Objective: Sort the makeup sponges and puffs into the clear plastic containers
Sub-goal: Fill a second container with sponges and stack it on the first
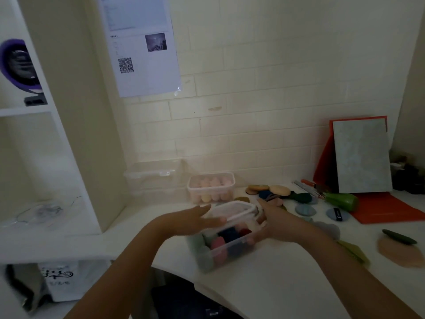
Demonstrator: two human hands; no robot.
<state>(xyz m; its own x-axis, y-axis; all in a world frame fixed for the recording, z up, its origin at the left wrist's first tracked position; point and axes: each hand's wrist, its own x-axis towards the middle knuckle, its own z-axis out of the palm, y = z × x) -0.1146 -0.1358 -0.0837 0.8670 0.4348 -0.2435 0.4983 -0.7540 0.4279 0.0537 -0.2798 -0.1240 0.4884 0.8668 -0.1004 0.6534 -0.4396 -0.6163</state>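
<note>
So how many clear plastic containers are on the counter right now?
3. One container of mixed sponges sits between both hands, its lid being fitted; a closed one with pale sponges behind it; an empty-looking one against the wall, left. More could be hidden.

Two hands — left hand (195,221) and right hand (274,223) — meet at one lidded container (220,233) of mixed sponges. At 12 o'clock, a second closed container (211,187) of pink sponges; at 10 o'clock an empty tub (153,178) — three in all. One green bottle (342,201) at 2 o'clock.
</note>
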